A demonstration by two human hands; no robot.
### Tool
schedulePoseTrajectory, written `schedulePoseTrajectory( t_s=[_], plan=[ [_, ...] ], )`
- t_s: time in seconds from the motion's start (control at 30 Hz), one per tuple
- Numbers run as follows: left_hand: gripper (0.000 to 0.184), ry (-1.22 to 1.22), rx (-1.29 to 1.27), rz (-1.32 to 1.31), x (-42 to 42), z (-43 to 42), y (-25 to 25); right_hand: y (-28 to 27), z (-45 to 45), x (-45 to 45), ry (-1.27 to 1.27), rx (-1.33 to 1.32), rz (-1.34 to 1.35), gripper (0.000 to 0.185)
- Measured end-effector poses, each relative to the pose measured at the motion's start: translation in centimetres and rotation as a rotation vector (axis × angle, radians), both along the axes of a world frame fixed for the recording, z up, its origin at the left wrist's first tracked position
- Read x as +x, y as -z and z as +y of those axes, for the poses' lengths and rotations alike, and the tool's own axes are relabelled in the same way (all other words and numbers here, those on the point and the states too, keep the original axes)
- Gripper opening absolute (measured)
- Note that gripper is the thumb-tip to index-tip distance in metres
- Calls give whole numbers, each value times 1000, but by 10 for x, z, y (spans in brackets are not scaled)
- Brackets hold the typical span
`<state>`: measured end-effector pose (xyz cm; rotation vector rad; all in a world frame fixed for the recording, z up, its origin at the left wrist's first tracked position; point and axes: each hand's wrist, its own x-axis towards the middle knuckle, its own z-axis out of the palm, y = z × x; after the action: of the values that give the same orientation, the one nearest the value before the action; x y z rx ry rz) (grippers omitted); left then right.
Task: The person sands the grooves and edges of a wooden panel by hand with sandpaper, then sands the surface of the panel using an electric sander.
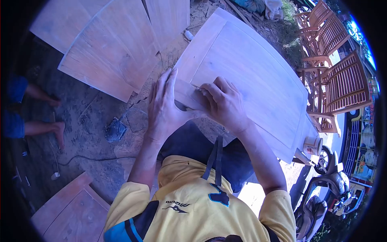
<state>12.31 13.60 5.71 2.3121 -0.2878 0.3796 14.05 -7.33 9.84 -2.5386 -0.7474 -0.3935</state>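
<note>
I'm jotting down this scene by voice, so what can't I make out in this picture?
All in the head view:
- Whatever the right hand covers: hidden by that hand.
- Palm of the left hand: hidden by the hand's back.
- Lower-left panel: cut off by the bottom edge.
- Small print on the can: too small.

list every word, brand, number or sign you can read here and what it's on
"MIZUNO": on the front of the yellow shirt, upside down in this view, beside a dark logo.
Label on the can at the right: print too small and blurred to read.
Colourful panels at the far right: too blurred to tell whether they carry lettering.
No numbers that I can make out.
</note>
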Motion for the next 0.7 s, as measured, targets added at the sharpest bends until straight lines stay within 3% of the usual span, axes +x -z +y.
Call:
schedulePoseTrajectory(
  t_s=[0.13,0.53,0.6,0.67,0.7],
  plan=[
    [134,47,41,-52,-1,-1,0,-8,-77,-46,92,-162,76,10],
    [126,-17,115,13,-12,-10,6,-15,-294,-178,377,-235,194,16],
    [116,16,157,38,-12,-6,3,-24,-337,-216,593,-335,344,16],
    [109,75,210,28,0,3,-4,-38,-370,-256,938,-530,226,13],
    [103,116,212,-5,9,8,-12,-34,-377,-270,1076,-279,136,14]
  ],
)
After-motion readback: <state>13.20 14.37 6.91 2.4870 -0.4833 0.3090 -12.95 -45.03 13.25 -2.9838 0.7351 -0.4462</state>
